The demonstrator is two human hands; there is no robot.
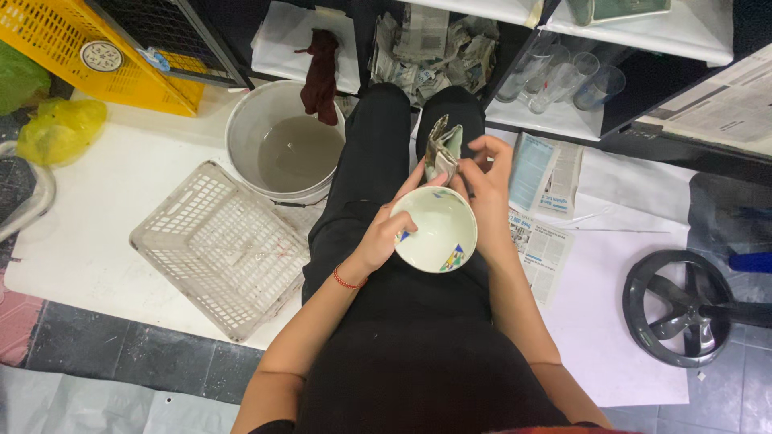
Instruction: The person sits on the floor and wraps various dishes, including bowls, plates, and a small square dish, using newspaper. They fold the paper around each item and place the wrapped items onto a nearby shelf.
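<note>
— Nearest in?
— White bowl (pixel 434 228) over the lap, tilted, mouth up toward the camera. Probably ceramic: stiff, smooth, likely slippery and breakable, moderate weight. Best taken by the rim, thumb inside and fingers beneath.
— Held so now?
— Roughly. Left hand (pixel 384 238) at the near-left rim, thumb hooked over the edge into the bowl, remaining fingers out of sight under it. Pinching the wall, it seems.
— And the other?
— Right hand (pixel 482 173) just beyond the far rim, fingers curled and pressed onto a folded wad of newspaper (pixel 441 153). Soft, light, crushable; touching or nearly touching the bowl's far edge, hard to tell which.
— Further out?
— Left on the floor, a white plastic basket (pixel 221 245), then a grey bucket (pixel 285 141) with a dark cloth (pixel 320 71) over its rim. Right, loose newspaper sheets (pixel 540 210). Farthest, glass tumblers (pixel 563 79) on a shelf.
</note>
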